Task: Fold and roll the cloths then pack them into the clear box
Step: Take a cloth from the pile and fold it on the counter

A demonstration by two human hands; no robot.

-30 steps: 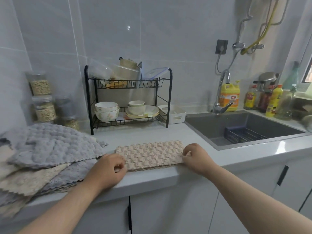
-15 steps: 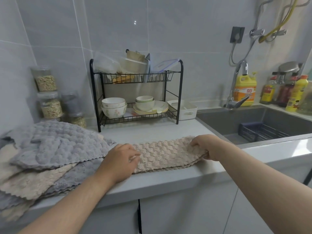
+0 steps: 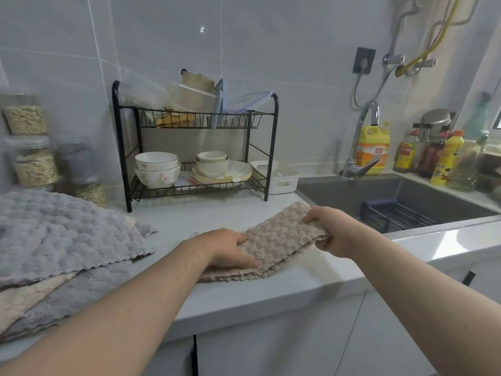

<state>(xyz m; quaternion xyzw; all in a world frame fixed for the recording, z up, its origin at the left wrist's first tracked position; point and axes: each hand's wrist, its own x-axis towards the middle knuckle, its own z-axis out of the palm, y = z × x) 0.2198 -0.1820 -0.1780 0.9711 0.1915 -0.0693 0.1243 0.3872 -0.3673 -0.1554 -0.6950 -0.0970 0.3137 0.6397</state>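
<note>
**Two hands hold a beige cloth on the kitchen counter**

Far to the left, clear jars [image 3: 32, 161] with pale flakes inside stand stacked against the wall. In front of them a pile of cloths [image 3: 62, 240] lies on the grey counter [image 3: 189, 215]. A big fluffy grey cloth is on top, and beige and grey ones stick out below it.

Next comes a black wire dish rack [image 3: 195, 142] with two shelves. White bowls [image 3: 157, 169] and plates sit on the low shelf. Tubs and a clear lid with a blue edge lean on the top shelf. A small white basket [image 3: 276, 176] stands just beside the rack.

Near the front edge of the counter, the left hand [image 3: 227, 248] lies on the left end of the beige cloth [image 3: 279, 240]. Its fingertips are tucked into the cloth and hidden, and its thumb lies along the near side. The left end of the cloth is flat on the counter, in layers with wavy edges. The rest goes up and to the right, off the counter.

The right hand [image 3: 330, 229] grasps the right end, with its fingers curled round the cloth, and holds it up near the corner of the sink [image 3: 339, 194].

A dark blue rack [image 3: 393, 215] sits in the sink. A shiny tap [image 3: 363, 137] stands behind it, with a yellow dish soap bottle [image 3: 372, 150] beside it. More bottles [image 3: 433, 156] stand far to the right.
</note>
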